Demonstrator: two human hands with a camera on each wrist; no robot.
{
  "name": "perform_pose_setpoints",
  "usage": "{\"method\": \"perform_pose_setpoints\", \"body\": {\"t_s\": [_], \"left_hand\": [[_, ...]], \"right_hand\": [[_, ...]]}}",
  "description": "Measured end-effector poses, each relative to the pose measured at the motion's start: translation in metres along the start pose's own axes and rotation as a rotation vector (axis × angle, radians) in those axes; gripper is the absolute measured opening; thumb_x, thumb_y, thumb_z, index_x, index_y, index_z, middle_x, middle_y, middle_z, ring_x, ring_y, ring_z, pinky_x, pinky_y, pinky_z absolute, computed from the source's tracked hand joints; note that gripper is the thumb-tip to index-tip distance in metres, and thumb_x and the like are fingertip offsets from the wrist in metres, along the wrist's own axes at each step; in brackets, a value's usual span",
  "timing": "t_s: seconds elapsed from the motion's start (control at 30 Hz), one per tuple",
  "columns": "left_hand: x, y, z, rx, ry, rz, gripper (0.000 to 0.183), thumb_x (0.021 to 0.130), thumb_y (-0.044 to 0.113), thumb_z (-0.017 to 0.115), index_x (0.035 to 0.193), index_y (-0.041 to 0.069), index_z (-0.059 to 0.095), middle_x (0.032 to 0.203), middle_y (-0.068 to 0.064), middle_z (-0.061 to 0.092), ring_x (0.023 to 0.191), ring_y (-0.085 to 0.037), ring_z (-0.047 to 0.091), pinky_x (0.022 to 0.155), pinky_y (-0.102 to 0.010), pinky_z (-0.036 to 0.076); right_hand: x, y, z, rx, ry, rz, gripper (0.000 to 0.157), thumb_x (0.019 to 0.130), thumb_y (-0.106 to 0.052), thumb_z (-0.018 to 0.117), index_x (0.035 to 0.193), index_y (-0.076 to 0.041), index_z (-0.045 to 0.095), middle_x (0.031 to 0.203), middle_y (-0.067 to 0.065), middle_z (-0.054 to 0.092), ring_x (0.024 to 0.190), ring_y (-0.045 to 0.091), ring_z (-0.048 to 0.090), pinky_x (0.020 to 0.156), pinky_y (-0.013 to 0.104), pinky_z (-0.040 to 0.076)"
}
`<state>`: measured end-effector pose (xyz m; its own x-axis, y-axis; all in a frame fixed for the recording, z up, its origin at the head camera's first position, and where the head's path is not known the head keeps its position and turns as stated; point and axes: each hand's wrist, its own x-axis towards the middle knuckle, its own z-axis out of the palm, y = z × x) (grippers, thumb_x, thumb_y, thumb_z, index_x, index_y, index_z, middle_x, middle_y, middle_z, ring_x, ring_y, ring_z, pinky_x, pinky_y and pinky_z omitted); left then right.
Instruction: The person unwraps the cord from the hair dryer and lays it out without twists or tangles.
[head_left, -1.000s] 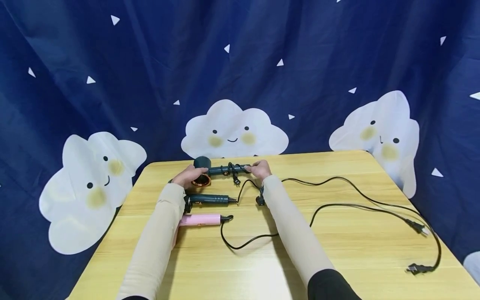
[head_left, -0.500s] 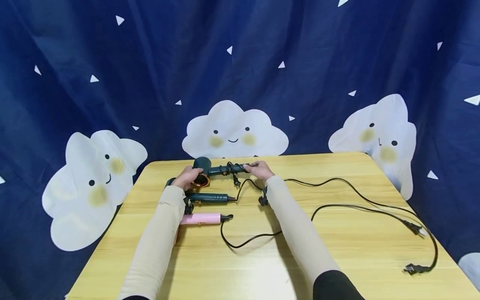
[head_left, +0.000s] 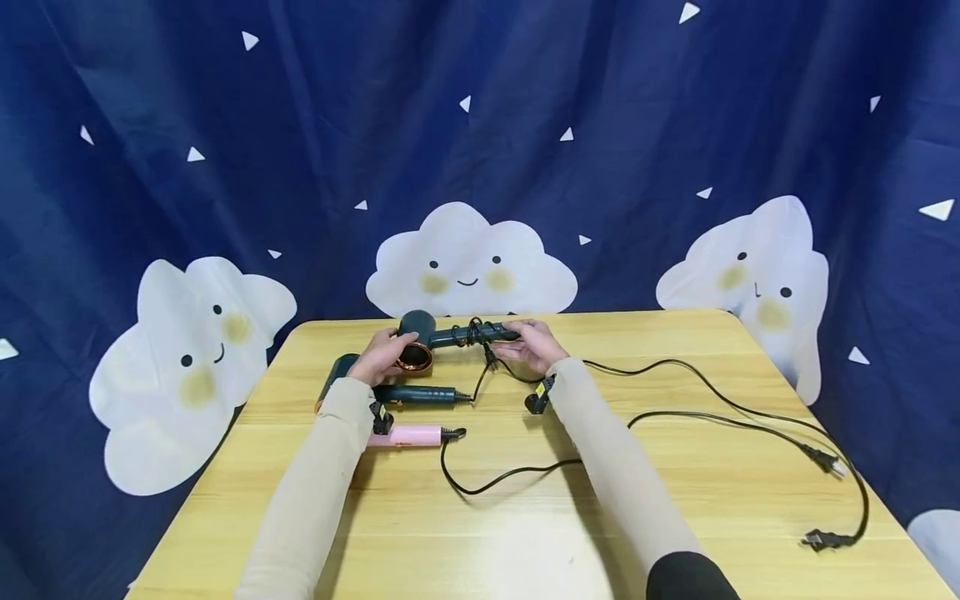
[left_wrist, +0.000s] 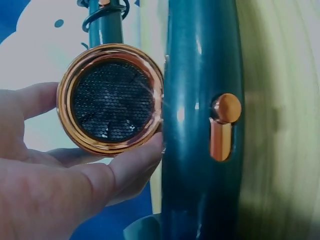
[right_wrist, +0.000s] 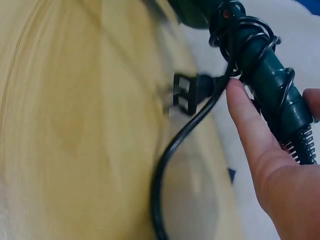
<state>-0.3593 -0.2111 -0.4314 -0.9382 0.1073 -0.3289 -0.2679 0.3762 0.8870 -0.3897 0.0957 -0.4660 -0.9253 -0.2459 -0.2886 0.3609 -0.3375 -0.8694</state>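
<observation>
A dark green hair dryer (head_left: 417, 323) with a copper rim is held between both hands at the table's far side. My left hand (head_left: 378, 357) grips its round head; the left wrist view shows thumb and fingers around the copper-rimmed end (left_wrist: 111, 100). At the other end, my right hand (head_left: 534, 343) holds the handle (right_wrist: 272, 75), with a finger along its underside and the thumb opposite. Black cord is wound round that handle, and its plug (right_wrist: 187, 93) dangles. Just nearer lies a second dark green hair dryer (head_left: 416, 395), partly behind my left wrist.
A pink hair dryer (head_left: 408, 435) lies nearest, its head hidden by the left sleeve. Black cords (head_left: 697, 363) run right under the right forearm, ending in two plugs (head_left: 825, 540) near the right edge of the wooden table (head_left: 480, 542). A blue curtain (head_left: 480, 100) hangs behind.
The held hair dryer has shifted slightly to the right, its handle end tipping up. My right hand has moved right and its fingers have come under the handle. Both hands stay on it.
</observation>
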Motion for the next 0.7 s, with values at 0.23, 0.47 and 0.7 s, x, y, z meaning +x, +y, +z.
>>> {"method": "perform_pose_setpoints", "body": {"t_s": [0.23,0.47,0.7], "left_hand": [[-0.013,0.011,0.001,-0.040,0.024,0.046,0.083,0.107,0.045,0.052,0.168,0.012,0.006,0.165,-0.025,0.030,0.142,-0.040,0.050,0.116,-0.055,0.044],[-0.022,0.020,0.004,-0.058,0.050,0.057,0.086,0.105,0.046,0.056,0.167,0.011,0.008,0.168,-0.024,0.027,0.148,-0.039,0.043,0.116,-0.054,0.043],[-0.040,0.036,0.012,-0.031,0.072,0.114,0.088,0.103,0.049,0.058,0.167,0.009,0.014,0.169,-0.022,0.025,0.146,-0.038,0.046,0.112,-0.052,0.048]], "right_hand": [[-0.016,-0.016,0.003,0.017,-0.012,-0.068,0.018,0.106,-0.009,0.052,0.122,-0.004,0.045,0.135,0.023,0.053,0.136,0.053,0.049,0.105,0.045,0.052],[-0.034,-0.031,0.004,0.005,-0.033,-0.090,0.011,0.107,-0.010,0.051,0.115,-0.006,0.045,0.130,0.015,0.048,0.135,0.052,0.052,0.106,0.044,0.052],[-0.059,-0.049,0.000,-0.007,-0.045,-0.136,0.012,0.107,-0.010,0.051,0.115,-0.009,0.042,0.128,0.012,0.044,0.138,0.056,0.045,0.106,0.045,0.052]]}}
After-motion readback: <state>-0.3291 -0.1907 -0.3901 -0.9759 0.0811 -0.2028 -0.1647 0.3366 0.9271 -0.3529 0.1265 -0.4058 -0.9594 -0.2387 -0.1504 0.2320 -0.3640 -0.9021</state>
